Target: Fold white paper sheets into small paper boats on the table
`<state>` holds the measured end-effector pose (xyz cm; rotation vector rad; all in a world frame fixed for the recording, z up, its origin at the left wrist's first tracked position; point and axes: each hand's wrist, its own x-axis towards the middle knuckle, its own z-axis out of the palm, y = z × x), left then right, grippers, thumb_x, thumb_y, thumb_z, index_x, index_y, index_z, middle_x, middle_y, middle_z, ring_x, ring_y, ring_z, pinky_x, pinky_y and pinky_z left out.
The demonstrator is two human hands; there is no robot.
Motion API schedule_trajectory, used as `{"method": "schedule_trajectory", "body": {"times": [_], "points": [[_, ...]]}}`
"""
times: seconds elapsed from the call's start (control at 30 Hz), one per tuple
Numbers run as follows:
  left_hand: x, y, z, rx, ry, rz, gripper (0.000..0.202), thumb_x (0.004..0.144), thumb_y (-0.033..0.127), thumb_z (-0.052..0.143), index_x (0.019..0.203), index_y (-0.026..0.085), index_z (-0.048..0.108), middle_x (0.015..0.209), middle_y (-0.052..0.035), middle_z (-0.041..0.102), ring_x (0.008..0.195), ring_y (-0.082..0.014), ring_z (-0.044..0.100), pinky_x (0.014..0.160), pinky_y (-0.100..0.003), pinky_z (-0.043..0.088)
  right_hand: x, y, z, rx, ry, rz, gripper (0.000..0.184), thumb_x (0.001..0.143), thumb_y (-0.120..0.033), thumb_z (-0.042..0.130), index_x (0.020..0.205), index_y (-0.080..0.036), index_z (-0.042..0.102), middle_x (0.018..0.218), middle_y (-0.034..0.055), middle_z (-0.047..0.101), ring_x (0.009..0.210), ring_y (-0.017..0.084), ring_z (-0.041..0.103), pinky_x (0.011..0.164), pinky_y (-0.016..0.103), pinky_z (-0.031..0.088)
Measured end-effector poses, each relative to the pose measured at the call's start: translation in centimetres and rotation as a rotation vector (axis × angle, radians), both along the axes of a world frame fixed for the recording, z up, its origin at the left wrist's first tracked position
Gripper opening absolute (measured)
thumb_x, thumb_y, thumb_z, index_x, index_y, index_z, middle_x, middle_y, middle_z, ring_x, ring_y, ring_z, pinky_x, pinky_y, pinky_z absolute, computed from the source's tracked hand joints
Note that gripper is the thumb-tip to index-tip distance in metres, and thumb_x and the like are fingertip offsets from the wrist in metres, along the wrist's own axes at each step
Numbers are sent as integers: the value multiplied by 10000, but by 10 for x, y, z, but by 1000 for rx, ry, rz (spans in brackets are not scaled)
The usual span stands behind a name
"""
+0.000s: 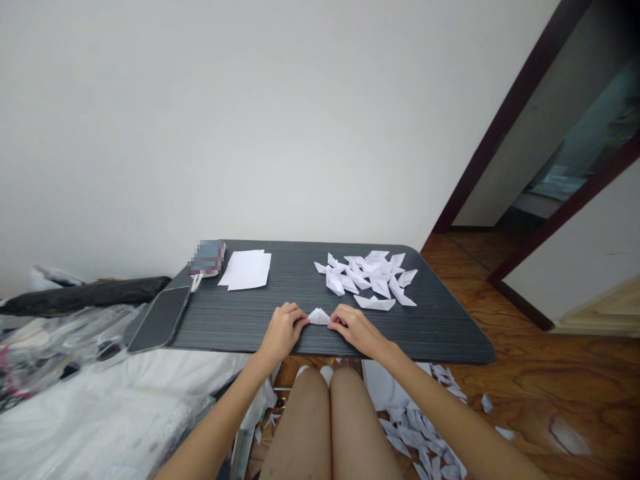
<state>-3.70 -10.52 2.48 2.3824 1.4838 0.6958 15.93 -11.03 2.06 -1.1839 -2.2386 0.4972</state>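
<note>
A small folded paper boat is held between my two hands, near the front edge of the dark table. My left hand pinches its left tip, fingers closed. On the other side, my right hand grips the right tip between thumb and fingers. Just beyond my right hand lies one white paper boat, apart from it. Behind that spreads a pile of folded paper boats. A stack of flat white paper sheets rests further back on the left.
A dark phone-like slab lies at the table's left edge, near a partly pixelated small item. More folded paper pieces are heaped below the table on the right. White plastic-wrapped bedding is at left; a doorway opens at right.
</note>
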Motion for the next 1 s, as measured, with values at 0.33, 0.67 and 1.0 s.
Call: {"method": "schedule_trajectory", "body": {"times": [0.33, 0.67, 1.0], "points": [[-5, 0, -9, 48, -46, -68, 225, 817, 215, 415, 707, 166, 604, 757, -45, 561, 762, -154, 487, 727, -271, 382, -6, -6, 0, 123, -220, -29, 235, 835, -95, 327, 730, -153, 529, 784, 59, 506, 795, 162, 453, 713, 273, 367], [-2, 9, 2, -90, -59, 72, 171, 746, 220, 487, 650, 158, 614, 661, -29, 601, 657, -148, 516, 647, -257, 378, -13, 12, 8, -69, -323, -133, 158, 795, -168, 420, 714, -142, 554, 766, 58, 563, 753, 154, 522, 675, 240, 341], [4, 11, 0, 38, 5, -132, 301, 709, 5, 365, 899, 173, 528, 818, -37, 513, 800, -151, 470, 743, -273, 392, -23, 5, 18, 74, -479, -186, 147, 784, -151, 443, 913, -139, 514, 863, 87, 568, 819, 197, 517, 685, 282, 333]]}}
